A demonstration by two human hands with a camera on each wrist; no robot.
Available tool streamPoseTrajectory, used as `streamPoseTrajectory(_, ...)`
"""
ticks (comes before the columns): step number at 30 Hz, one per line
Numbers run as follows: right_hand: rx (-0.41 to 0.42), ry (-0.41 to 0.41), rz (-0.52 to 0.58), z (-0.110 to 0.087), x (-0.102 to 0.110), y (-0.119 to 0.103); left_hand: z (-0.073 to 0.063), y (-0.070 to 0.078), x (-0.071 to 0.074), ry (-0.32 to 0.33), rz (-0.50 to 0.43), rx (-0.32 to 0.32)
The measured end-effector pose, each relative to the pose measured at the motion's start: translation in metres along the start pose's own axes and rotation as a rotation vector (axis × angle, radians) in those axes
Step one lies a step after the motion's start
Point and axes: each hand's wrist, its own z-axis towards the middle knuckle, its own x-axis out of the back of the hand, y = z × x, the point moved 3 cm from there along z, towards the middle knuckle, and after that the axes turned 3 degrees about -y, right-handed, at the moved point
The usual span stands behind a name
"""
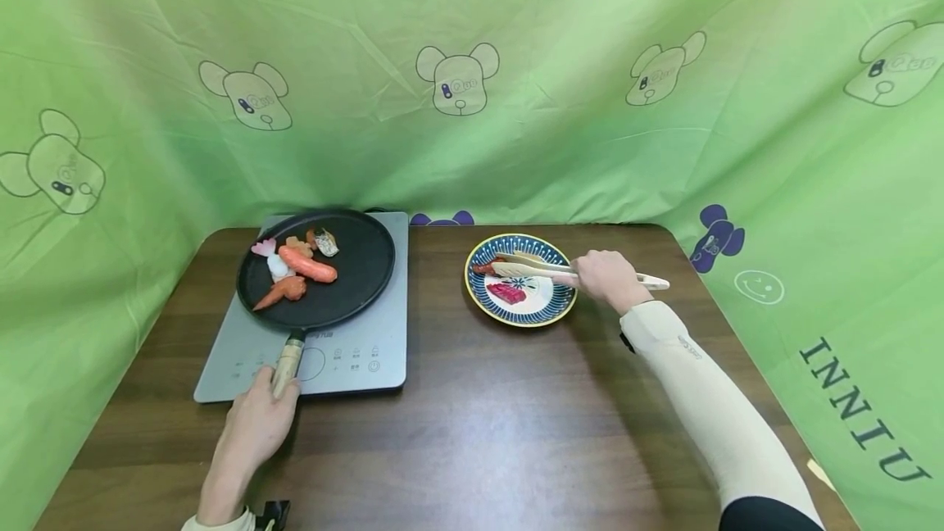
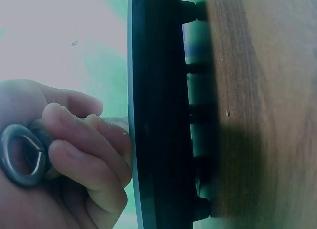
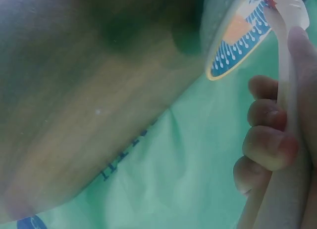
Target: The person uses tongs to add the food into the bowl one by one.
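My left hand point(image 1: 258, 420) grips the handle point(image 1: 289, 360) of a round black frying pan point(image 1: 361, 269); the left wrist view shows fingers curled round it and a metal ring at its end. In the pan lie a sausage point(image 1: 313, 268), a brown drumstick-shaped piece point(image 1: 283, 291), a white piece with a pink tail point(image 1: 276, 265) and other small food pieces. My right hand point(image 1: 606, 277) holds pale tongs point(image 1: 534, 270), their tips at a reddish-brown piece point(image 1: 483, 267) on a blue-patterned plate point(image 1: 522, 319). A red meat-like slice point(image 1: 506, 293) lies nearer on the plate.
Under the pan is a grey induction cooker point(image 1: 369, 359), its panel facing me. Cooker and plate stand on a brown wooden table point(image 1: 472, 416). Green cloth point(image 1: 457, 162) with printed bear heads hangs behind and at both sides. The right wrist view shows an orange piece point(image 3: 237, 30) on the plate.
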Motion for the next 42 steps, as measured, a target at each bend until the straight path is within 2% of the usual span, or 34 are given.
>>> streamPoseTrajectory(9,0.023,-0.07,0.09,-0.006,-0.01,0.004,0.0,0.0,-0.001,0.002,-0.002,-0.005)
streamPoseTrajectory(20,-0.045,-0.106,0.146,-0.012,-0.018,0.011,0.0,0.001,0.0,0.008,0.002,-0.014)
streamPoseTrajectory(30,-0.055,-0.067,0.198,-0.018,-0.02,0.016,0.0,0.0,-0.001,0.006,0.01,-0.005)
streamPoseTrajectory(42,-0.094,-0.03,0.231,-0.021,-0.013,0.014,0.0,-0.001,-0.002,0.007,0.006,-0.007)
